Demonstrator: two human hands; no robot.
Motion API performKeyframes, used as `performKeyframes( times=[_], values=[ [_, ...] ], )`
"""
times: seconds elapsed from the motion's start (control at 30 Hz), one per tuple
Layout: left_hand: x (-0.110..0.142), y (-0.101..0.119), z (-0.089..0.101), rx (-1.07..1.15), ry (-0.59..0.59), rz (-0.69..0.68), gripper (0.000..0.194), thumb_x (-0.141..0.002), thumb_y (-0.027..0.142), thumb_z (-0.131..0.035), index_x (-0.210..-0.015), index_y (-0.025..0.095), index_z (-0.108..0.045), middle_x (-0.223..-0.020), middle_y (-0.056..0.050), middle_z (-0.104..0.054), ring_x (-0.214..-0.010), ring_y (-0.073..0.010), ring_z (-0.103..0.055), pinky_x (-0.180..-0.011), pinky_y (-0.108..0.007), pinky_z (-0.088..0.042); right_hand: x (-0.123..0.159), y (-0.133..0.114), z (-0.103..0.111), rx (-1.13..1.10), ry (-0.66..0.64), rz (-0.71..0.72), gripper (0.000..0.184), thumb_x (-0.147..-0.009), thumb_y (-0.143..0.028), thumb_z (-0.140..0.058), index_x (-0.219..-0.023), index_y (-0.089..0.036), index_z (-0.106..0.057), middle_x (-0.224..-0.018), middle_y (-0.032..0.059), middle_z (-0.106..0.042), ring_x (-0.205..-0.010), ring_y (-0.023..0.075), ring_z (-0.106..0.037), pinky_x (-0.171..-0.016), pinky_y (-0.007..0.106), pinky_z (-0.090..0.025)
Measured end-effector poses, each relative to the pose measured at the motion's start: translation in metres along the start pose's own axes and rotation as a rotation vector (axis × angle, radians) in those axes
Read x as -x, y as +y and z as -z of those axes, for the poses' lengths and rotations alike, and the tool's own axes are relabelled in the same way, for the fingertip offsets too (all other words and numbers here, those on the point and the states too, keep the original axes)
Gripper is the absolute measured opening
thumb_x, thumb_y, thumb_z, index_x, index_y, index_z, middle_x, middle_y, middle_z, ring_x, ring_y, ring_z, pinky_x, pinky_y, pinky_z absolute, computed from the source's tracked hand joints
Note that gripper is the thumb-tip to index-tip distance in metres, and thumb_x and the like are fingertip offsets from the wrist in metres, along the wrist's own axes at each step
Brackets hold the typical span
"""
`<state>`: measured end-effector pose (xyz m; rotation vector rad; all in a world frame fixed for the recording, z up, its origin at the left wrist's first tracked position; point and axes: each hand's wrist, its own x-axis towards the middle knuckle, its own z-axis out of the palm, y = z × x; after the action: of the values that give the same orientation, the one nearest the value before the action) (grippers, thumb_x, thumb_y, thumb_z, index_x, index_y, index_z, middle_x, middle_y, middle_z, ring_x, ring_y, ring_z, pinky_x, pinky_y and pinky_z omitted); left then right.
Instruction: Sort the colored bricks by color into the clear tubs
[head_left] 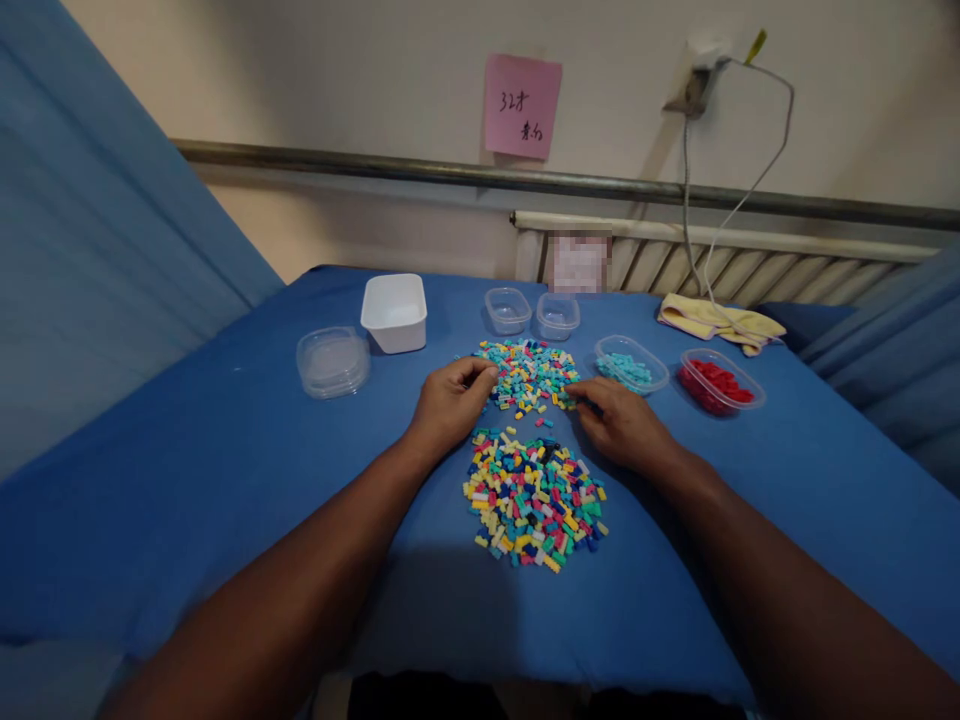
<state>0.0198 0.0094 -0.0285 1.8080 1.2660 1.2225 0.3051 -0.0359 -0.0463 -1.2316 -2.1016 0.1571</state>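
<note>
A mixed heap of small toy building bricks [532,370], many of them turquoise, lies between my two hands. At its left edge my left hand [454,403] has thumb and forefinger pressed together; whatever may be between them is hidden. My right hand [622,422] is at the heap's right edge, its fingers curled with the tips against the bricks, and anything in them is too small to make out. Nearer to me is a second heap of multicoloured bricks [534,505]. Beyond my right hand stand a clear tub of turquoise bricks [624,370] and a clear tub of red bricks [720,385].
Two clear tubs, a left one [508,312] and a right one [557,318], stand behind the far heap. A white box [394,315] and stacked clear lids [333,362] are at left. A yellow cloth [720,322] lies back right under a cable [686,200]. A blue cover [225,480] spans the table.
</note>
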Motion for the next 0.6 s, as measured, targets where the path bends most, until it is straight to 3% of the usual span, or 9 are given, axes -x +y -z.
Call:
performKeyframes(
  times=[0.13,0.3,0.5,0.6],
  values=[
    [0.001,0.003,0.0,-0.014,-0.015,0.006,0.03,-0.096,0.046,-0.066,-0.096,0.02,-0.081,-0.086,-0.003,-0.076,-0.079,-0.018,-0.066,-0.072,-0.028,-0.051,0.001,0.002,0.002,-0.059,0.073,-0.061,0.031,-0.099,-0.017,-0.054,-0.123,-0.02,-0.075,-0.11,0.0107,-0.081,-0.102,0.0267,-0.076,-0.092,0.043,-0.06],
    [0.002,0.004,0.0,-0.014,-0.01,0.012,0.03,-0.096,0.046,-0.066,-0.096,0.019,-0.081,-0.086,-0.003,-0.077,-0.08,-0.0183,-0.067,-0.073,-0.028,-0.052,0.005,0.002,0.015,-0.033,-0.008,-0.055,0.028,-0.098,-0.018,-0.056,-0.115,-0.019,-0.078,-0.103,0.0098,-0.081,-0.095,0.0268,-0.076,-0.088,0.043,-0.059],
    [0.002,0.005,0.001,-0.036,-0.023,-0.008,0.03,-0.096,0.046,-0.066,-0.094,0.02,-0.081,-0.087,-0.003,-0.078,-0.083,-0.0195,-0.069,-0.079,-0.03,-0.053,0.012,-0.017,0.047,-0.247,-0.303,0.01,0.02,-0.098,-0.023,-0.064,-0.107,-0.024,-0.082,-0.097,0.0044,-0.08,-0.086,0.0202,-0.074,-0.078,0.033,-0.057],
    [0.003,0.008,0.002,-0.042,-0.02,-0.003,0.029,-0.096,0.045,-0.066,-0.094,0.02,-0.081,-0.086,-0.003,-0.077,-0.084,-0.0198,-0.069,-0.08,-0.03,-0.054,0.016,-0.026,0.051,-0.378,-0.488,-0.076,0.017,-0.1,-0.029,-0.068,-0.107,-0.023,-0.082,-0.093,0.0033,-0.078,-0.076,0.017,-0.071,-0.069,0.029,-0.055]
  ],
)
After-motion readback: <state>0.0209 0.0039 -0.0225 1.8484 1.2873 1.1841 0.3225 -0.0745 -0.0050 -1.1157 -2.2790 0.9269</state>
